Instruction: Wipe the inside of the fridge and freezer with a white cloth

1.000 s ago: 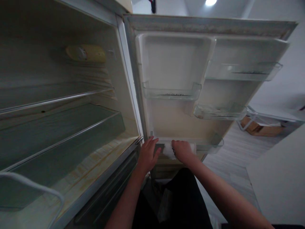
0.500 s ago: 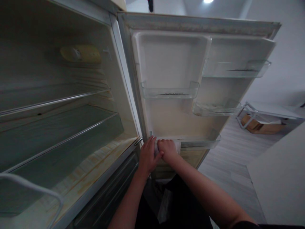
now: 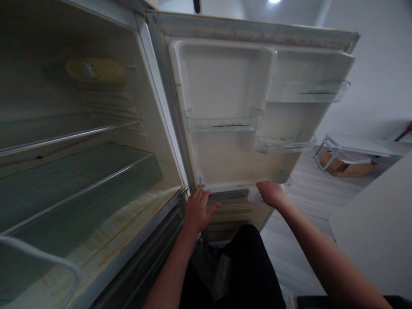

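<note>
Far left, the open refrigerator cabinet point(image 3: 80, 141) shows bare glass shelves with metal trim point(image 3: 77, 189), a yellowed lamp cover point(image 3: 95, 71) on its back wall and a stained, yellowish floor ledge. At the foot of the hinge side, the left hand point(image 3: 197, 210) lies flat with fingers spread and loosely extended, holding nothing, braced against the lower edge where cabinet and door meet. Right of it stands the cream inner face of the open refrigerator door point(image 3: 231, 159), carrying clear plastic door bins point(image 3: 223, 122) at several heights. Along the lowest clear door shelf point(image 3: 283, 177), near its right end, the right hand point(image 3: 272, 193) is curled closed over a small white crumpled cloth point(image 3: 254, 195), pressing it to the shelf's front rail. The cloth looks light, soft and limp, likely to bunch and slide under the palm, so a full-handed bunched grip seems the sound hold. The shelf rail appears thin and probably brittle, and the bin corners hem in the wiping path. Further right, a pale floor, a white metal frame point(image 3: 334, 148) and a brown cardboard box point(image 3: 341, 167) sit well apart.
</note>
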Demonstrator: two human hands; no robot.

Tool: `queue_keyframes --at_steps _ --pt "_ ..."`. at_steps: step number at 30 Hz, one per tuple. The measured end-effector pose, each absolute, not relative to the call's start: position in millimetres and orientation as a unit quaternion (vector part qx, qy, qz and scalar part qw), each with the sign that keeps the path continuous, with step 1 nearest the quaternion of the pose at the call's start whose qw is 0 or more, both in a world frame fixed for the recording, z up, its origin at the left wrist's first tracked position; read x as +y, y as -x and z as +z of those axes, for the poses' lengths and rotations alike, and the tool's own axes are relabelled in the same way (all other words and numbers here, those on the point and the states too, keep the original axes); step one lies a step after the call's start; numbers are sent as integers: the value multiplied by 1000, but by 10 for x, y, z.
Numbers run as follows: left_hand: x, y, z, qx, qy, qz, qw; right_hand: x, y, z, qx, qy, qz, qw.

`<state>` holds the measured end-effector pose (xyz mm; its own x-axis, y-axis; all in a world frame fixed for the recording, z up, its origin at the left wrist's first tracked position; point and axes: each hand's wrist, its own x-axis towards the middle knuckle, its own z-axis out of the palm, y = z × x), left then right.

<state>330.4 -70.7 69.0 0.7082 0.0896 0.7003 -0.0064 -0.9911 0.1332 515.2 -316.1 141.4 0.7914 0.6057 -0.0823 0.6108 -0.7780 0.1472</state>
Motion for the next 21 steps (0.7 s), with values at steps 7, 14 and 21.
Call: queue_keyframes --at_steps 7,14,21 --pt "-712 -3387 648 15 -912 407 49 -3972 -5893 1135 422 -901 82 -57" --pt "-733 -3423 622 17 -904 424 48 -4061 -6043 530 411 -838 303 -194" --pt "-768 -3424 604 42 -894 441 61 -3613 -5509 69 303 -804 446 -251"
